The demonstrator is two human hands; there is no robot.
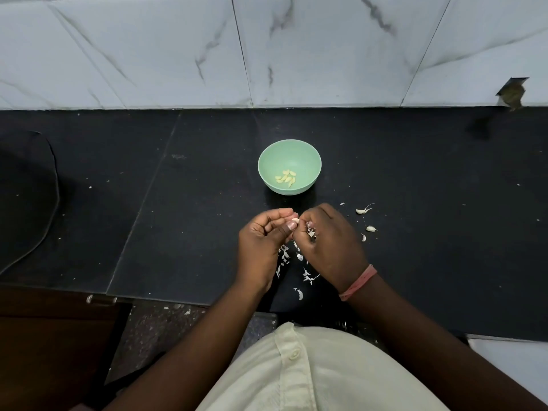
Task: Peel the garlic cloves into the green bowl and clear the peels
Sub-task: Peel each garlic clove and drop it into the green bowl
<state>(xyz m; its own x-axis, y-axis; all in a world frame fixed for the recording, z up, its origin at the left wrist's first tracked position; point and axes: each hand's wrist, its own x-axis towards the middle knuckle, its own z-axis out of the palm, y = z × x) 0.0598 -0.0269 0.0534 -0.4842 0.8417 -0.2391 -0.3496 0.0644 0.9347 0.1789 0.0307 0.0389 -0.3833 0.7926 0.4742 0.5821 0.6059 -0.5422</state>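
A green bowl [308,161] stands on the black counter with several peeled garlic cloves [286,177] in its bottom. Just in front of it my left hand [264,241] pinches a garlic clove [295,216] between thumb and fingers. My right hand [329,238] touches the same clove and has bits of peel [310,232] stuck at its fingertips. Loose white peels [307,274] lie on the counter under and between my hands. Three unpeeled cloves [362,210] lie to the right of my right hand.
The black counter [430,232] runs to a marble-tiled wall [267,54] behind the bowl. A dark cable [55,185] curves over the counter at far left. The counter's front edge is just below my wrists, with a brown cabinet [53,336] at lower left.
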